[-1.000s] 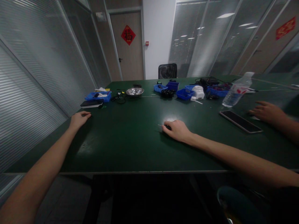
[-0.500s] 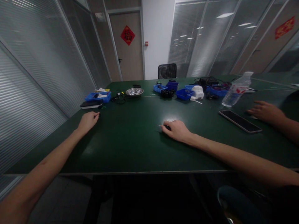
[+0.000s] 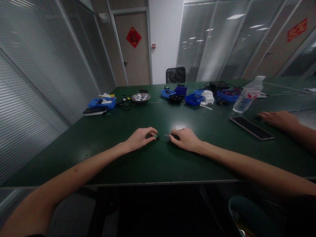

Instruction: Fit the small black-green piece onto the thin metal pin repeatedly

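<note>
My left hand (image 3: 141, 139) pinches a small green and black piece (image 3: 156, 136) between thumb and fingers, just above the green tabletop. Facing it, a short gap to the right, my right hand (image 3: 186, 139) is closed around a black-handled tool with a thin metal shaft (image 3: 166, 135). The shaft points left toward the small piece and does not touch it. Most of the tool's handle is hidden in my right palm, so its exact kind is unclear.
A phone (image 3: 251, 127) and a tilted-looking water bottle (image 3: 249, 94) stand to the right, near another person's hand (image 3: 278, 119). Farther back are a metal bowl (image 3: 141, 97), blue trays (image 3: 194, 99) and a black notebook (image 3: 95, 111). A bin (image 3: 230, 210) is below the table edge.
My left hand has come from near the notebook to the middle, with the small green and black piece in its fingers. My right hand stays almost in place. The other person's hand has shifted slightly.
</note>
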{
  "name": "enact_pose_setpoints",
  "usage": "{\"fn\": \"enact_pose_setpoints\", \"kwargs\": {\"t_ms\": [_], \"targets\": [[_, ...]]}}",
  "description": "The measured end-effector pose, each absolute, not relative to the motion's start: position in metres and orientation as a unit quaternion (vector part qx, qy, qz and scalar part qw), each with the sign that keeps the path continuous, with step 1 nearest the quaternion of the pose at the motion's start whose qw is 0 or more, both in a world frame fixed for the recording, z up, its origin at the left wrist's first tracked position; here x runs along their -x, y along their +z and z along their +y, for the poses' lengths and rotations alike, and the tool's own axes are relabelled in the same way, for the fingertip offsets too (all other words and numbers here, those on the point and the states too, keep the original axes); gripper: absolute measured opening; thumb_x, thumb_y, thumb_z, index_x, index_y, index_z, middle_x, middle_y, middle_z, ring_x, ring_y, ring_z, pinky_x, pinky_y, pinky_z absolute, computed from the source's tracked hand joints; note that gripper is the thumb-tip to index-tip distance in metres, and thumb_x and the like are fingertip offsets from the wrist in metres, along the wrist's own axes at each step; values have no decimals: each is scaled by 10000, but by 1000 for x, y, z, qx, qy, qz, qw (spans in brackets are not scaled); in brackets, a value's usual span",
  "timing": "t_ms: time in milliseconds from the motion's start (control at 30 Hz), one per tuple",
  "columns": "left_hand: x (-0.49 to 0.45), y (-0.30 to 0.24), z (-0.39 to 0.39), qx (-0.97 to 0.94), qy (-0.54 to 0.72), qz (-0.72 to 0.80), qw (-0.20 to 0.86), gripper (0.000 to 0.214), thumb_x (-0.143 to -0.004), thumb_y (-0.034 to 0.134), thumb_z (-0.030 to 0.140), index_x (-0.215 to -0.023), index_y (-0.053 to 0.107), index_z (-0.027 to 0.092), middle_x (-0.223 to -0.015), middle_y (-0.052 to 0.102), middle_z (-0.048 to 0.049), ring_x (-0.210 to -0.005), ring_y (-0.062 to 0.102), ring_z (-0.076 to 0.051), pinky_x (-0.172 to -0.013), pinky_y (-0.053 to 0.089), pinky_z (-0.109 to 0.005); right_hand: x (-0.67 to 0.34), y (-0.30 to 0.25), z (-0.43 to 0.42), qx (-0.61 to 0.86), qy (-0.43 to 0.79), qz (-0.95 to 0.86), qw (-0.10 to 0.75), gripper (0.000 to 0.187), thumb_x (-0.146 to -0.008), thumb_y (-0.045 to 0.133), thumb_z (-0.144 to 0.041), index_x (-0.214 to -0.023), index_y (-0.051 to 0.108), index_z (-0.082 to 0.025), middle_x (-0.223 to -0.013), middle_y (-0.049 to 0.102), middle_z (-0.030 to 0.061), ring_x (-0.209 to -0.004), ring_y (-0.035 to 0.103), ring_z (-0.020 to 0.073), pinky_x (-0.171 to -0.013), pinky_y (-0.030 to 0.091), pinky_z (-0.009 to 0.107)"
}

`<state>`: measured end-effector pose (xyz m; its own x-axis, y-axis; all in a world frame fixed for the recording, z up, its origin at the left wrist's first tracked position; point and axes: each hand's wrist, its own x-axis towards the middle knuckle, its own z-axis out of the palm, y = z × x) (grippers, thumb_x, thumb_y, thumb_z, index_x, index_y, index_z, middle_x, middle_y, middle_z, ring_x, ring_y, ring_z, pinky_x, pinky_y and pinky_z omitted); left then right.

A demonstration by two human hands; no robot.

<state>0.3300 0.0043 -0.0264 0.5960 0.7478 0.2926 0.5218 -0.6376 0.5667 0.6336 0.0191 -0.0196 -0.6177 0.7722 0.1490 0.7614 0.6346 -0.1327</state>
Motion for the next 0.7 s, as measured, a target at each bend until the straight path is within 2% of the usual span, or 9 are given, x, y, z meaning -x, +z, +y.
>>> {"fn": "enact_pose_setpoints", "kwargs": {"t_ms": [100, 167, 333, 500, 700], "targets": [[-358, -32, 0, -848, 285, 367, 255, 469, -1008, 735, 352, -1444, 573, 297, -1150, 807, -88, -978, 770, -259, -851, 566, -414, -633, -19, 17, 422, 18, -902, 94, 421, -1091, 447, -496, -1037, 753, -212, -790, 747, 65, -671, 624, 195, -661, 328, 323], [-364, -36, -3, -843, 293, 369, 260, 500, -1008, 735, 364, -1465, 540, 308, -1136, 807, -87, -947, 763, -261, -837, 558, -423, -633, -18, 16, 419, 23, -902, 96, 412, -1088, 454, -488, -1047, 753, -208, -797, 751, 68, -678, 627, 196, -674, 338, 321], [-358, -38, -6, -842, 290, 380, 249, 585, -996, 754, 389, -1525, 512, 332, -1225, 777, -91, -1039, 735, -272, -863, 552, -437, -633, -15, 15, 413, 43, -905, 97, 391, -1075, 477, -475, -1042, 766, -213, -783, 744, 55, -658, 608, 182, -675, 353, 311], [-354, -34, -7, -861, 274, 382, 195, 215, -1019, 713, 388, -1181, 737, 249, -1181, 742, -93, -1108, 673, -280, -920, 547, -444, -634, -16, 15, 399, 48, -910, 100, 392, -1064, 482, -470, -1045, 778, -214, -757, 729, 44, -635, 593, 177, -655, 348, 307], [-355, -31, -6, -858, 278, 391, 181, 146, -1002, 716, 350, -1108, 751, 256, -1110, 732, -94, -1058, 662, -290, -901, 549, -464, -634, -16, 14, 388, 43, -916, 98, 376, -1059, 491, -467, -1011, 769, -218, -784, 741, 46, -654, 603, 176, -664, 354, 303]]}}
